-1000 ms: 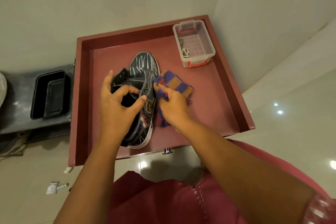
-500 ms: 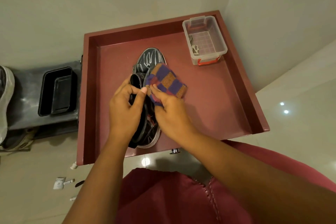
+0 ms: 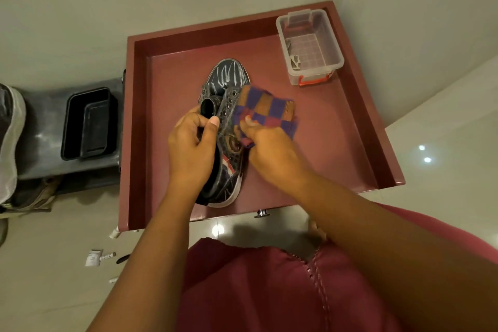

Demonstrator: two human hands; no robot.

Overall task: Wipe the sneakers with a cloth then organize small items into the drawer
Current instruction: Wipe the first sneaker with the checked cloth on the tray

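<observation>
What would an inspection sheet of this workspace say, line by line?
Surface: red drawer, pulled open, floor mostly bare.
Job's things: dark sneaker lying in the drawer; checked cloth pressed to its side.
Clutter: clear plastic box in the far right corner, small items inside; scraps on the floor.
Hands: left hand grips the sneaker; right hand holds the cloth.
Cables: nothing seen.
Surroundings: black tray on a grey shelf to the left; pale walls, glossy floor.
</observation>
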